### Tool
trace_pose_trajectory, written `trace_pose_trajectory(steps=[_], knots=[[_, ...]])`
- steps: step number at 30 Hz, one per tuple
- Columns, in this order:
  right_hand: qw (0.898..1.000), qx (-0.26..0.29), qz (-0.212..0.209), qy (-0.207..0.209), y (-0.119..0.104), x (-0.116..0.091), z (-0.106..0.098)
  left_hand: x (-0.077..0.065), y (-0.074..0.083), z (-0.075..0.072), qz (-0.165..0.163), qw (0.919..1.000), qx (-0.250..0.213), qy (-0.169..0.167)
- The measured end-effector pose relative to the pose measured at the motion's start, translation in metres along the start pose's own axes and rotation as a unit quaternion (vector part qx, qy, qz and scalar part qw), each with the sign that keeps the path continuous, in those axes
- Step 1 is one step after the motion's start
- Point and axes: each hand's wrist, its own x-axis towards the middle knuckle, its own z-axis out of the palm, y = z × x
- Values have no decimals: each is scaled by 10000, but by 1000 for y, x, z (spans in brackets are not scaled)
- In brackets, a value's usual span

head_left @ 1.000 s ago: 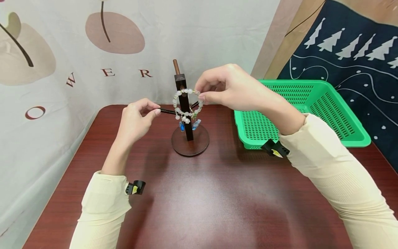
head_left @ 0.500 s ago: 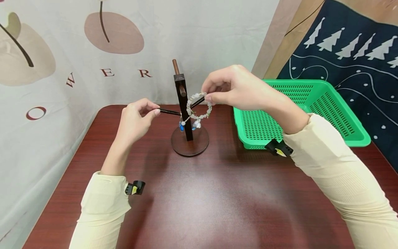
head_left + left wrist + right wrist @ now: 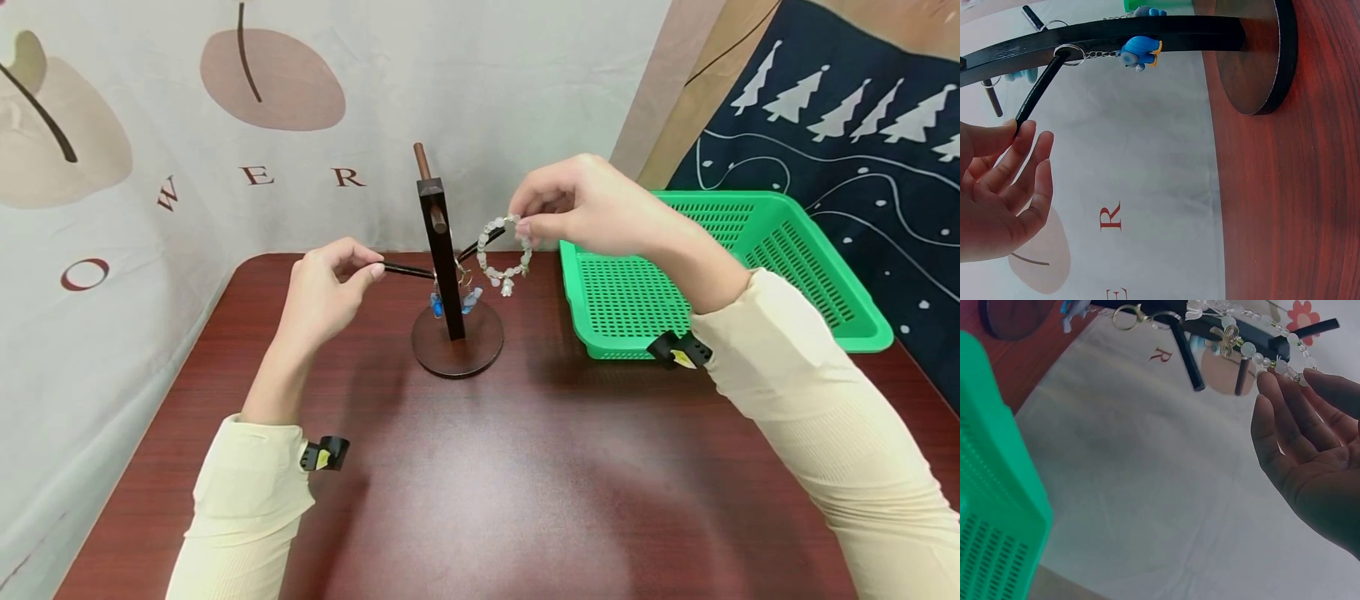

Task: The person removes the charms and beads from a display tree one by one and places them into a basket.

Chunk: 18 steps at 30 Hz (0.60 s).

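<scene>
A dark wooden stand (image 3: 447,279) with a round base and several pegs stands on the table. My left hand (image 3: 324,287) pinches the tip of its left peg (image 3: 1041,90) between thumb and forefinger. A key ring hangs at that peg's root, with a blue figure charm (image 3: 1140,51) on its chain. Right of the post, my right hand (image 3: 592,208) pinches the top of a pale beaded bracelet (image 3: 493,273) with a white flower charm. The bracelet hangs by the right peg (image 3: 1188,359); in the right wrist view it looks apart from that peg. Another key ring (image 3: 1125,317) hangs there.
A green plastic basket (image 3: 600,346) sits at the right, behind and below my right forearm. A printed cloth (image 3: 525,83) covers the wall behind the stand. The reddish-brown tabletop (image 3: 465,483) stretches out in front.
My right hand has moved right with the bracelet, from in front of the post to beside the right peg's end. The left hand has stayed on its peg.
</scene>
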Motion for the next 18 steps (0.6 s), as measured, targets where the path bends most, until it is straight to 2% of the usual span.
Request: trace_pose_trajectory(steps=[18], knots=[[9952,-97,804,555,46,-10,-30,0,0,0,-61,10000,-1,21]])
